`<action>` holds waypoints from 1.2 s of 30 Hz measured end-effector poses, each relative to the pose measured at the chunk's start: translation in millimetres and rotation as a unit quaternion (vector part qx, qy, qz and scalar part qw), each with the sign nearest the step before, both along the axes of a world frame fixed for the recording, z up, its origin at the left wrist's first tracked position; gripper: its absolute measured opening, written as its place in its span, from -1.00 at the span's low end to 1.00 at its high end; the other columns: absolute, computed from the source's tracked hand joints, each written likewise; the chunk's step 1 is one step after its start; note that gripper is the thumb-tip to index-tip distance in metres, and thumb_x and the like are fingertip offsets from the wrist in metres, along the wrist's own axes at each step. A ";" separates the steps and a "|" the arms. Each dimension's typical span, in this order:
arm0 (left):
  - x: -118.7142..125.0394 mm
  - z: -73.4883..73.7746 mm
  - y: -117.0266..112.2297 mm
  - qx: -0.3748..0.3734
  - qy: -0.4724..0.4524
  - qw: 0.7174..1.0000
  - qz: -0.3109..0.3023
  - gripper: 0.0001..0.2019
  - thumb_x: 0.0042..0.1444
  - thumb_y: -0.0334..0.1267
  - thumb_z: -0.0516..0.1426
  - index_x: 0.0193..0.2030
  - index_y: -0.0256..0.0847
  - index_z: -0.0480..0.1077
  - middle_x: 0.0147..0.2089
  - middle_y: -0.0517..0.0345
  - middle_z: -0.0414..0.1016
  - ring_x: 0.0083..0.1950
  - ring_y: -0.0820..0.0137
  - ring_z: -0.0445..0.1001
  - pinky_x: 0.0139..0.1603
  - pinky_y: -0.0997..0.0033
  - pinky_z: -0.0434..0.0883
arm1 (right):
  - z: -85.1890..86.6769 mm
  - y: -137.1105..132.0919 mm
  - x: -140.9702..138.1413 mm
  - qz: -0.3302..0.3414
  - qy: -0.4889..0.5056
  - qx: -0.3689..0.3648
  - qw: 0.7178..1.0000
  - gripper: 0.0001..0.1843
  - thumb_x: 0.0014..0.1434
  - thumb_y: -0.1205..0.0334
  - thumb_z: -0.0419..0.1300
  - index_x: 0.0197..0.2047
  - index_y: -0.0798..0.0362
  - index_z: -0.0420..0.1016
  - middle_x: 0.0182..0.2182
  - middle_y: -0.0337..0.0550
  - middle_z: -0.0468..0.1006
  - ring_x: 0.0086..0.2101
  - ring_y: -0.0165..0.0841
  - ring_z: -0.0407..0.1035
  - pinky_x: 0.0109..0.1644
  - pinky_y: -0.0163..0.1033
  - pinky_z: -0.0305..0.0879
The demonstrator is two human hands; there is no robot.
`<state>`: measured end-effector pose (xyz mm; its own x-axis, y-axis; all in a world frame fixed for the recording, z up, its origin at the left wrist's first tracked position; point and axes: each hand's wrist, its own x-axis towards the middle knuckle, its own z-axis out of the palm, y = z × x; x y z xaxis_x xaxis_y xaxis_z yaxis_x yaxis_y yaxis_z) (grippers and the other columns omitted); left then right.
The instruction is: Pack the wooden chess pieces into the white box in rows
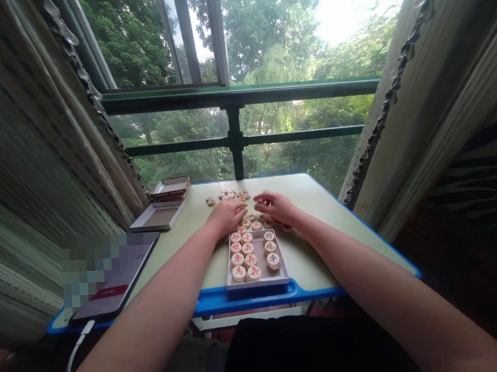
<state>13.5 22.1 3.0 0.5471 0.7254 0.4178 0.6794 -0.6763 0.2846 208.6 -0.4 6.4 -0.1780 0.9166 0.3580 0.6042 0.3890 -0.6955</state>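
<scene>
My left hand (227,216) is over the loose xiangqi pieces (241,229) at the middle of the table, its fingers stretched to the right with a small gap at the tips. My right hand (275,207) faces it from the other side, fingers apart and bent over more pieces; what lies under them is partly hidden. Between the hands and me is a shallow white box (262,281). Inside it, two columns of red-marked pieces (238,259) stand at the left and a column of three dark-marked pieces (273,261) at the right, with bare box bottom between.
Beyond my hands, several pieces (211,201) lie scattered. An open tray (161,217) and stacked box parts (171,187) sit at the back left. A tablet (112,287) with a white cable (79,342) rests on the left. The table's blue edge (246,300) is near me.
</scene>
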 end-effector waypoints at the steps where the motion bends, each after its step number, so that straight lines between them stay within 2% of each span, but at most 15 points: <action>1: 0.6 1.9 -2.6 0.007 -0.015 1.000 -0.007 -0.69 0.11 -0.14 0.07 -0.09 -0.22 0.50 -0.05 0.00 0.53 0.07 0.20 0.37 0.15 0.18 0.26 | 1.5 -0.9 0.2 0.014 0.060 -0.012 0.998 -0.70 -0.02 0.25 0.26 -0.15 0.08 0.52 -0.33 -0.15 0.55 -0.36 -0.41 0.37 -0.22 -0.24 0.33; 4: 3.8 7.8 -10.3 0.009 -0.090 0.996 -0.014 -0.72 0.06 -0.12 0.14 -0.14 -0.18 0.51 -0.09 0.03 0.55 0.01 0.23 0.43 0.10 0.21 0.31 | 6.2 -4.7 -1.1 0.066 0.230 -0.064 0.969 -0.67 -0.08 0.22 0.32 -0.19 0.11 0.51 -0.39 -0.17 0.54 -0.41 -0.44 0.39 -0.28 -0.27 0.38; 6: 6.0 10.5 -13.7 -0.011 -0.152 0.988 -0.014 -0.75 0.05 -0.13 0.15 -0.19 -0.18 0.52 -0.15 0.05 0.57 -0.10 0.27 0.48 0.00 0.25 0.38 | 8.7 -7.8 -3.6 0.096 0.300 -0.104 0.943 -0.67 -0.12 0.22 0.36 -0.23 0.10 0.50 -0.40 -0.18 0.55 -0.43 -0.45 0.41 -0.27 -0.26 0.42; 9: 7.8 12.1 -15.7 -0.084 -0.247 0.964 -0.040 -0.75 0.00 -0.12 0.19 -0.26 -0.23 0.52 -0.25 0.03 0.58 -0.22 0.30 0.52 -0.14 0.30 0.44 | 10.7 -12.4 -7.7 0.121 0.349 -0.153 0.917 -0.69 -0.16 0.25 0.39 -0.29 0.11 0.50 -0.41 -0.19 0.57 -0.41 -0.44 0.46 -0.21 -0.23 0.46; 12: 8.4 13.1 -17.6 -0.167 -0.323 0.929 -0.066 -0.71 -0.08 -0.10 0.24 -0.30 -0.28 0.52 -0.29 0.01 0.58 -0.26 0.30 0.52 -0.19 0.31 0.44 | 11.9 -15.5 -10.1 0.130 0.354 -0.186 0.907 -0.68 -0.16 0.31 0.40 -0.27 0.12 0.49 -0.43 -0.18 0.58 -0.39 -0.40 0.49 -0.19 -0.24 0.48; 16: 9.9 16.2 -21.3 -0.231 -0.381 0.894 -0.048 -0.69 -0.17 -0.09 0.28 -0.35 -0.30 0.51 -0.34 0.02 0.56 -0.30 0.33 0.49 -0.25 0.33 0.42 | 13.0 -16.3 -9.7 0.139 0.334 -0.176 0.915 -0.50 -0.13 0.33 0.39 -0.07 0.06 0.41 -0.42 -0.18 0.59 -0.41 -0.37 0.51 -0.30 -0.25 0.50; 20: 11.7 18.0 -21.1 -0.271 -0.427 0.862 -0.034 -0.68 -0.23 -0.11 0.31 -0.40 -0.33 0.48 -0.44 0.08 0.52 -0.41 0.42 0.44 -0.29 0.35 0.39 | 11.3 -15.4 -9.7 0.138 0.293 -0.121 0.938 -0.57 -0.09 0.21 0.36 -0.13 0.05 0.39 -0.43 -0.20 0.58 -0.45 -0.39 0.49 -0.39 -0.28 0.47; 23: 12.3 18.9 -20.7 -0.294 -0.460 0.837 -0.039 -0.66 -0.26 -0.11 0.32 -0.40 -0.33 0.47 -0.47 0.11 0.51 -0.45 0.45 0.43 -0.29 0.34 0.39 | 10.6 -16.2 -10.9 0.132 0.211 -0.041 0.968 -0.62 -0.08 0.17 0.33 -0.17 0.05 0.41 -0.42 -0.21 0.56 -0.43 -0.40 0.47 -0.38 -0.29 0.45; 26: 12.2 21.1 -22.7 -0.316 -0.478 0.818 -0.051 -0.64 -0.28 -0.10 0.33 -0.39 -0.33 0.46 -0.46 0.12 0.51 -0.44 0.45 0.45 -0.27 0.33 0.40 | 12.9 -18.7 -11.7 0.096 0.106 0.068 0.987 -0.69 -0.06 0.19 0.30 -0.20 0.04 0.45 -0.37 -0.19 0.53 -0.40 -0.42 0.44 -0.31 -0.28 0.43; 29: 11.9 23.9 -25.8 -0.331 -0.475 0.813 -0.064 -0.65 -0.27 -0.12 0.33 -0.38 -0.34 0.46 -0.46 0.11 0.51 -0.45 0.44 0.45 -0.27 0.33 0.40 | 19.5 -23.0 -10.5 0.071 0.029 0.153 0.985 -0.77 -0.02 0.21 0.26 -0.25 0.06 0.48 -0.30 -0.13 0.51 -0.38 -0.41 0.42 -0.31 -0.28 0.40; 31: 11.5 24.9 -26.9 -0.337 -0.469 0.813 -0.071 -0.67 -0.24 -0.13 0.32 -0.38 -0.34 0.46 -0.46 0.11 0.51 -0.45 0.44 0.45 -0.28 0.34 0.40 | 26.4 -27.9 -8.7 0.061 -0.006 0.180 0.982 -0.79 -0.02 0.22 0.25 -0.27 0.08 0.49 -0.29 -0.10 0.49 -0.38 -0.41 0.39 -0.33 -0.29 0.38; 33: 10.7 25.1 -26.8 -0.336 -0.463 0.817 -0.067 -0.71 -0.18 -0.13 0.28 -0.38 -0.34 0.47 -0.45 0.09 0.52 -0.44 0.45 0.45 -0.29 0.37 0.39 | 34.8 -36.1 -6.3 0.057 -0.029 0.176 0.982 -0.80 -0.02 0.23 0.24 -0.28 0.10 0.50 -0.32 -0.10 0.49 -0.40 -0.42 0.37 -0.33 -0.30 0.36; 36: 9.0 24.8 -25.6 -0.323 -0.457 0.827 -0.049 -0.74 -0.12 -0.14 0.21 -0.39 -0.32 0.47 -0.42 0.08 0.53 -0.42 0.45 0.44 -0.30 0.38 0.38 | 45.8 -58.0 -1.4 0.084 -0.053 0.139 0.985 -0.82 -0.01 0.24 0.23 -0.29 0.11 0.50 -0.38 -0.15 0.49 -0.44 -0.44 0.33 -0.34 -0.31 0.32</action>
